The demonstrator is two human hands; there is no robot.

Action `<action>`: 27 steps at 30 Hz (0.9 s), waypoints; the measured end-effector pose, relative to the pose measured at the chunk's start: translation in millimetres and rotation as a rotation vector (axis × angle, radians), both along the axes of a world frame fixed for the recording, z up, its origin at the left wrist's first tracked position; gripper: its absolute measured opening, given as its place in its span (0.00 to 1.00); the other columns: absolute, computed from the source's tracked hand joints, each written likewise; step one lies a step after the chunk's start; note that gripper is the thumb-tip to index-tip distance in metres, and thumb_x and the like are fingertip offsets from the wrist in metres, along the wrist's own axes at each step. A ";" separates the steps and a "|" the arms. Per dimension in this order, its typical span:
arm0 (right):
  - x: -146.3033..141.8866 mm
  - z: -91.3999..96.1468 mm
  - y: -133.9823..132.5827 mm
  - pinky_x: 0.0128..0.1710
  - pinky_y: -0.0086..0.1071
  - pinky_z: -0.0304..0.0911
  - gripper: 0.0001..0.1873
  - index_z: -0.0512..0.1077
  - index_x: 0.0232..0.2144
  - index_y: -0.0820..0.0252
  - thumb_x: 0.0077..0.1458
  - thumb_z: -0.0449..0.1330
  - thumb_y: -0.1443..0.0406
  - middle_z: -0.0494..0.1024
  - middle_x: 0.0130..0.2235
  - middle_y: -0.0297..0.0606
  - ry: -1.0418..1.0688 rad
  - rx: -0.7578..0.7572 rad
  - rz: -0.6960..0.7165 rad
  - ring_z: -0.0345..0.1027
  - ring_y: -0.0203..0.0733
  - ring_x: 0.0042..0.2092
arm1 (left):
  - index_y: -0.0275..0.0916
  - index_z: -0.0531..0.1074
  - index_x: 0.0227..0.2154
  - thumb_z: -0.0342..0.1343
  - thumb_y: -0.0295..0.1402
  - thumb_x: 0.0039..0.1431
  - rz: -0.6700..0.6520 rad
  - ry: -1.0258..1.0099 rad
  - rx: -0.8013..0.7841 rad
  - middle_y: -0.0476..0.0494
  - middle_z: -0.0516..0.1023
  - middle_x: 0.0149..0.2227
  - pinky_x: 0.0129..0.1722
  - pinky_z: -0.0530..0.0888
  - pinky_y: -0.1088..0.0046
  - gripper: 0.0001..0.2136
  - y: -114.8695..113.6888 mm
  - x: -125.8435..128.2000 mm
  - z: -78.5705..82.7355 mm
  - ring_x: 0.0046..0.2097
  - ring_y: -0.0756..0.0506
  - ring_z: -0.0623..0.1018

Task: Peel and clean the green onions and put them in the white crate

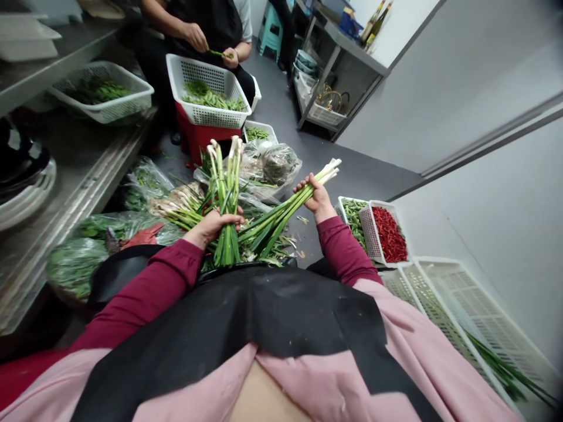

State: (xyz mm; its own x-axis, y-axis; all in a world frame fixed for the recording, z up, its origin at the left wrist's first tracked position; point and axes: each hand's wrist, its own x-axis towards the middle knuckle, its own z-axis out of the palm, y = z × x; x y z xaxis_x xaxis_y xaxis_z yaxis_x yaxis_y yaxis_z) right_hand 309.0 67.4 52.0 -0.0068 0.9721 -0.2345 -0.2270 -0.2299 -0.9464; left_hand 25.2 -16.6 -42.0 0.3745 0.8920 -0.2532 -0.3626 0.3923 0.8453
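Observation:
My left hand is wrapped round an upright bunch of green garlic, white ends up and green leaves hanging down. To the right, my right hand grips a second, slanting bunch of green garlic; its white ends point up and away to the right. The leaves of both bunches come close together low in front of my black apron. Just beyond my left hand lies a heap of green garlic with roots. Loose leaves and scraps lie beneath the bunches.
Plastic bags lie ahead. Beyond, a person handles a green stem over a white basket on a red container. On the right stand baskets of red chillies and green pods. A metal shelf borders the left.

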 end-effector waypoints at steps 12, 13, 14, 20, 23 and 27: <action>-74.4 -22.9 -30.8 0.18 0.27 0.58 0.17 0.68 0.27 0.62 0.39 0.68 0.58 0.66 0.17 0.27 -0.361 0.158 0.201 0.59 0.31 0.18 | 0.31 0.73 0.37 0.66 0.37 0.40 -0.076 0.284 0.241 0.50 0.72 0.22 0.24 0.68 0.75 0.20 -8.3 18.8 2.7 0.23 0.51 0.70; -82.9 -26.8 -33.3 0.17 0.26 0.56 0.16 0.67 0.24 0.62 0.39 0.68 0.58 0.65 0.16 0.27 -0.408 0.161 0.238 0.58 0.31 0.17 | 0.31 0.73 0.35 0.67 0.37 0.39 -0.076 0.292 0.236 0.50 0.72 0.22 0.24 0.68 0.75 0.19 -8.6 19.7 1.5 0.23 0.51 0.70; -88.7 -29.8 -34.8 0.16 0.26 0.55 0.16 0.66 0.22 0.62 0.39 0.67 0.58 0.65 0.15 0.27 -0.440 0.159 0.271 0.58 0.31 0.17 | 0.31 0.72 0.33 0.67 0.37 0.39 -0.074 0.288 0.224 0.50 0.72 0.22 0.23 0.69 0.75 0.18 -8.8 20.0 0.6 0.23 0.50 0.71; -79.2 -29.9 -30.1 0.16 0.26 0.57 0.16 0.65 0.18 0.62 0.39 0.67 0.59 0.67 0.15 0.30 -0.449 0.088 0.374 0.60 0.31 0.17 | 0.34 0.71 0.41 0.67 0.36 0.39 0.076 0.128 0.075 0.50 0.75 0.24 0.26 0.73 0.69 0.24 -8.1 14.6 4.5 0.23 0.46 0.75; -72.2 -30.2 -28.2 0.16 0.27 0.59 0.17 0.65 0.19 0.62 0.37 0.68 0.59 0.68 0.17 0.30 -0.385 0.042 0.397 0.60 0.32 0.17 | 0.33 0.72 0.37 0.67 0.35 0.37 0.152 0.142 0.106 0.49 0.75 0.24 0.25 0.73 0.71 0.22 -7.2 14.6 6.1 0.23 0.48 0.74; -75.3 -36.6 -31.1 0.17 0.27 0.60 0.17 0.69 0.23 0.63 0.35 0.69 0.58 0.69 0.18 0.29 -0.330 0.039 0.416 0.61 0.32 0.18 | 0.32 0.74 0.30 0.68 0.34 0.35 0.160 0.243 0.214 0.47 0.77 0.25 0.27 0.72 0.72 0.17 -6.8 19.8 4.6 0.26 0.47 0.75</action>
